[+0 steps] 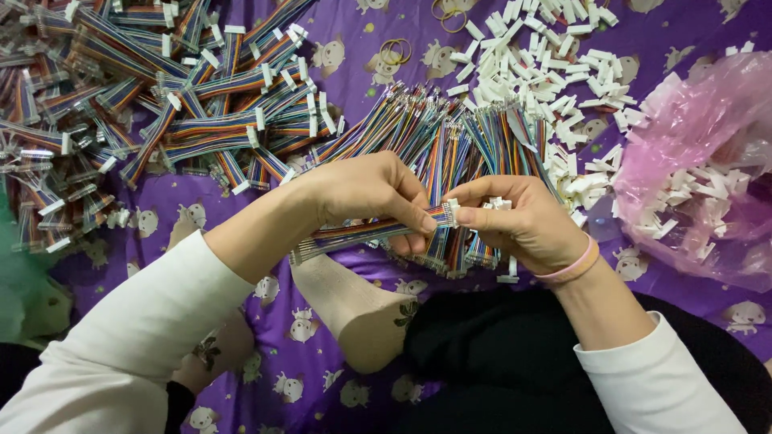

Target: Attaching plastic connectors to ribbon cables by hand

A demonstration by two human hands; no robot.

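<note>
My left hand (374, 195) pinches a flat multicoloured ribbon cable (354, 235) near its end, and the cable trails back to the left under my wrist. My right hand (519, 221) meets it at the cable tip, holding a small white plastic connector (452, 212) between thumb and forefinger, with more white connectors (498, 203) cupped in the palm. A pink band circles my right wrist. Both hands hover over a loose heap of bare ribbon cables (450, 137).
A big pile of cables with connectors fitted (161, 88) fills the upper left. Loose white connectors (547, 64) are scattered at the upper right, and a pink plastic bag (700, 161) holds more. Rubber bands (394, 51) lie on the purple cloth (362, 24). My socked foot (354, 309) is below.
</note>
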